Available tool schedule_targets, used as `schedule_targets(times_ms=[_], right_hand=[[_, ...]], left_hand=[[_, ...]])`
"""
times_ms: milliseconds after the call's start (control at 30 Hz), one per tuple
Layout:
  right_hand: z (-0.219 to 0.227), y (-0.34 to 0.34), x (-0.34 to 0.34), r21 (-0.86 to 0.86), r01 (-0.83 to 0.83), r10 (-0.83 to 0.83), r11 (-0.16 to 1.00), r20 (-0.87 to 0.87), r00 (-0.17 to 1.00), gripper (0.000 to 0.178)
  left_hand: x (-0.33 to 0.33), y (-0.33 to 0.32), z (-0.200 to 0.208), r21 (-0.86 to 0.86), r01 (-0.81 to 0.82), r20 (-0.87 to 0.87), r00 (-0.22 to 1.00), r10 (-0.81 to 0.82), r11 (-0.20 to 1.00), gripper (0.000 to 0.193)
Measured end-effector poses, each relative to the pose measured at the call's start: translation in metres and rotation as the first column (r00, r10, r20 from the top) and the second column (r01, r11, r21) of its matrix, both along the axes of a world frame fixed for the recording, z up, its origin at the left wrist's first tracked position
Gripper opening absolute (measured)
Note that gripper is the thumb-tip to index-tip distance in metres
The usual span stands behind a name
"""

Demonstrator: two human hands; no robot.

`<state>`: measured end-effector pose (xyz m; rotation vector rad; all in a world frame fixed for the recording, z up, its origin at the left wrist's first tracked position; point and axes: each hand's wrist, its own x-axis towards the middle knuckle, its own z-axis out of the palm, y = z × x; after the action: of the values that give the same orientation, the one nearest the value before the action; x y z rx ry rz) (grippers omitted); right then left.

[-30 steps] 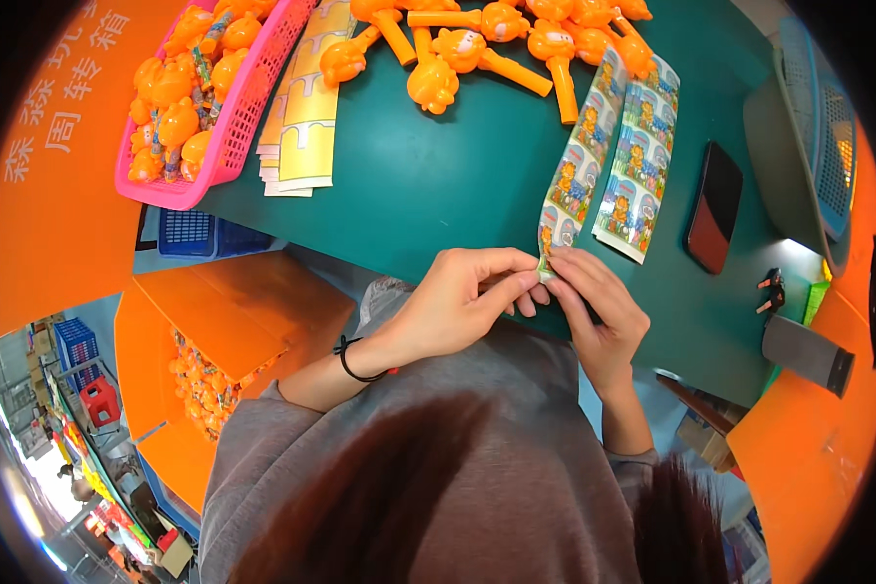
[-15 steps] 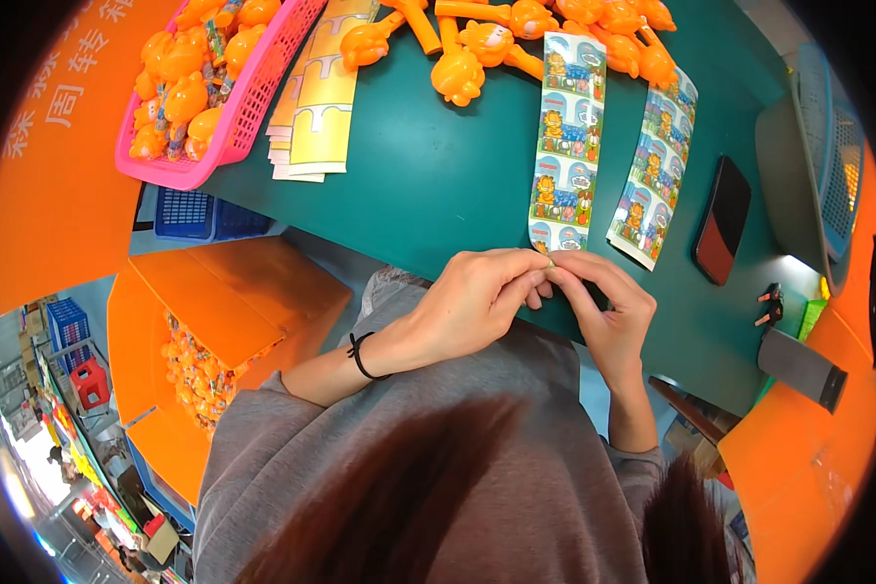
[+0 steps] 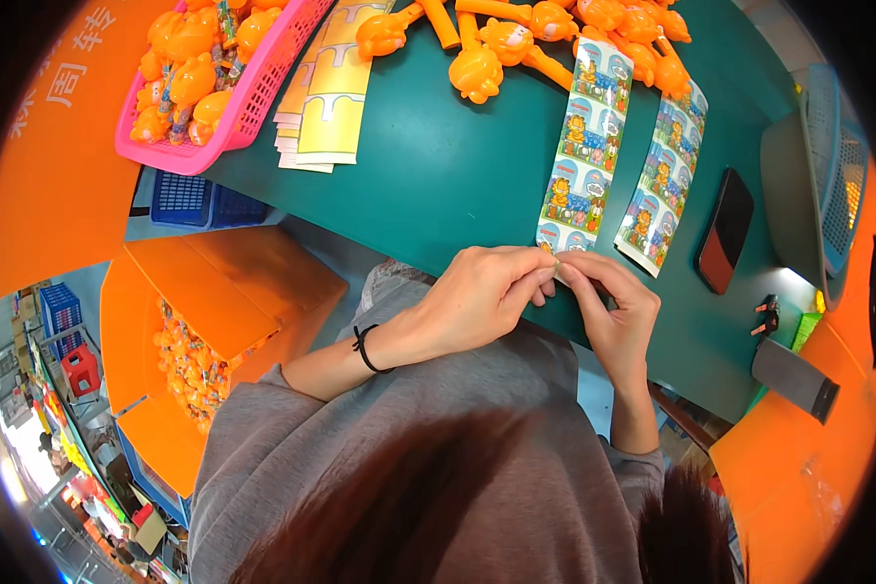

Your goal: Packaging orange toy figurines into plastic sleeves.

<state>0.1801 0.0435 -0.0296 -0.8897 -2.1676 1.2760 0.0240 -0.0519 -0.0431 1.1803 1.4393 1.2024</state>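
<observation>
A long strip of cartoon stickers, blue, orange and white panels, lies on the green surface, its near end pinched between the left hand and the right hand. A second sticker strip lies just to its right. A stack of yellow printed cards sits beside the pink basket. A dark phone screen lies further right

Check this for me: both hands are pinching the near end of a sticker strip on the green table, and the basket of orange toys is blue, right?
Not quite. The head view shows the basket is pink, not blue. The rest holds: left hand and right hand pinch the sticker strip on the green table.
</observation>
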Motion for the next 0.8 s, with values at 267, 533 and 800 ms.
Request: schedule_targets(times_ms=[267,533,800], right_hand=[[-0.001,0.005,0.000,-0.103,0.038,-0.040,0.994,-0.015,0.999,0.015],[0.001,0.005,0.001,-0.043,0.032,-0.030,0.999,0.037,0.999,0.009],[0.000,-0.007,0.001,0.016,-0.164,0.162,0.986,0.083,0.983,0.004]], left_hand=[[-0.002,0.002,0.001,-0.029,-0.012,0.041,0.999,0.013,1.000,0.017],[-0.004,-0.002,0.005,-0.024,0.029,-0.057,0.998,-0.030,0.999,0.015],[-0.042,0.022,0.023,0.317,0.168,-0.553,0.832,0.038,0.933,0.067]])
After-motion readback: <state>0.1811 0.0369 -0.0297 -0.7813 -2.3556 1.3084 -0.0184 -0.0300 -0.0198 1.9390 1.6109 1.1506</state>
